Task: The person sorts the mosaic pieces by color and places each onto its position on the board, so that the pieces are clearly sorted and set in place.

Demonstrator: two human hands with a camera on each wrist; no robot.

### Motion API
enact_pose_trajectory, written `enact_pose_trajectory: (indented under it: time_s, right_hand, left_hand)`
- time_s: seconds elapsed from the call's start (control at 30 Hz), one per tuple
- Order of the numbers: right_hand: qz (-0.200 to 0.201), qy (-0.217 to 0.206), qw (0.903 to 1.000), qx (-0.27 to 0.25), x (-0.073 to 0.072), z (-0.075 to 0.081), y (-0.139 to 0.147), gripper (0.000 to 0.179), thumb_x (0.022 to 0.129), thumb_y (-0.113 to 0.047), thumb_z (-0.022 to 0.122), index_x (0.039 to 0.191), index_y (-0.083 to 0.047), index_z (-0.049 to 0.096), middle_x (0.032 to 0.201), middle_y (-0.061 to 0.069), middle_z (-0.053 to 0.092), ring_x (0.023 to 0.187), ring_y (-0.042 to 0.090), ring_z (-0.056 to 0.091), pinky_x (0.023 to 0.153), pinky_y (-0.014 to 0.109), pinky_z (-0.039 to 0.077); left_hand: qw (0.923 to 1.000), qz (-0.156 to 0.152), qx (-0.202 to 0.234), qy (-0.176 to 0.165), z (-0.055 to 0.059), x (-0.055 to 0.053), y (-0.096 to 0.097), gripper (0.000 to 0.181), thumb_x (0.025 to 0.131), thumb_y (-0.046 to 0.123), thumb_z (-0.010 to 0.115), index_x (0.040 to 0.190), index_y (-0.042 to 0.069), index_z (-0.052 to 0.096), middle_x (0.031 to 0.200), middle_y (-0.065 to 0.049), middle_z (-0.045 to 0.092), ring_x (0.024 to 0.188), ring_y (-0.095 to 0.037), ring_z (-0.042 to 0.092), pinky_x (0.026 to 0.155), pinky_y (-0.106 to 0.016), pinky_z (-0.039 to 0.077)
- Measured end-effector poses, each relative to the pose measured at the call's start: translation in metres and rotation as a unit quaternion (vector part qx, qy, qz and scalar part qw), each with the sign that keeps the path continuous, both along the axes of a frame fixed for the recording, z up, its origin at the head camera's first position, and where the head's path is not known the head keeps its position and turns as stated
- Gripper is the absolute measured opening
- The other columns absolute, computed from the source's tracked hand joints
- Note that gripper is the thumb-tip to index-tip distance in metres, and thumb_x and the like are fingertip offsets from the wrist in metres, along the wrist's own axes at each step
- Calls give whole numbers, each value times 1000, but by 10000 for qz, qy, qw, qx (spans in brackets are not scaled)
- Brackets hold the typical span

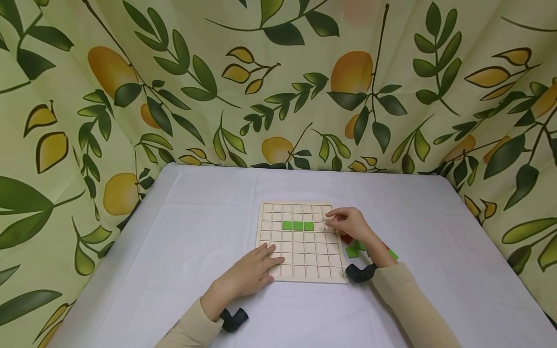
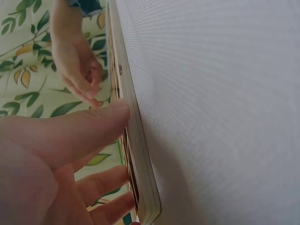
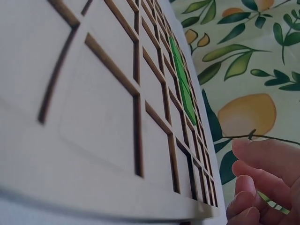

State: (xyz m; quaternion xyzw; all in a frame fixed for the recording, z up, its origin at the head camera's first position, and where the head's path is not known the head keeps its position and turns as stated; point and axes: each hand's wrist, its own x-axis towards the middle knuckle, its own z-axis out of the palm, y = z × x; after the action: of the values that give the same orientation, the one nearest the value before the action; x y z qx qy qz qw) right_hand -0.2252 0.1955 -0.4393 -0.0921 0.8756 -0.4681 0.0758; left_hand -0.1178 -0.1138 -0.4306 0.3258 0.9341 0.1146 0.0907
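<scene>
A wooden grid board (image 1: pixel 310 247) lies on the table, its square cells marked off by raised strips. Three green square tiles (image 1: pixel 298 225) sit side by side in one row of its upper half. My left hand (image 1: pixel 248 271) rests on the board's lower left corner with spread fingers; in the left wrist view the thumb (image 2: pixel 93 131) touches the board's edge. Over the right edge hovers my right hand (image 1: pixel 350 222), its fingers loosely bent. No tile shows between those fingers (image 3: pixel 267 159) in the right wrist view.
Loose green tiles (image 1: pixel 352 252) and some red ones (image 1: pixel 346 239) lie right of the board, partly hidden under the right forearm. A white cloth (image 1: pixel 209 217) covers the table. Behind it hangs a leaf-and-fruit patterned curtain (image 1: pixel 304 63).
</scene>
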Motion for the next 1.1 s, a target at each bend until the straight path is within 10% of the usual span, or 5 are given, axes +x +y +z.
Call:
enact_pose_trajectory:
  time_s: [1.1]
  right_hand:
    - [-651, -127, 9960, 594, -4, -6, 47, 36, 84, -17, 73, 113, 4, 67, 67, -2, 52, 54, 8, 43, 48, 20, 38]
  left_hand:
    - [10000, -29, -54, -15, 1, 1, 0, 52, 95, 26, 57, 143, 10, 46, 153, -16, 41, 144, -35, 35, 120, -45, 33]
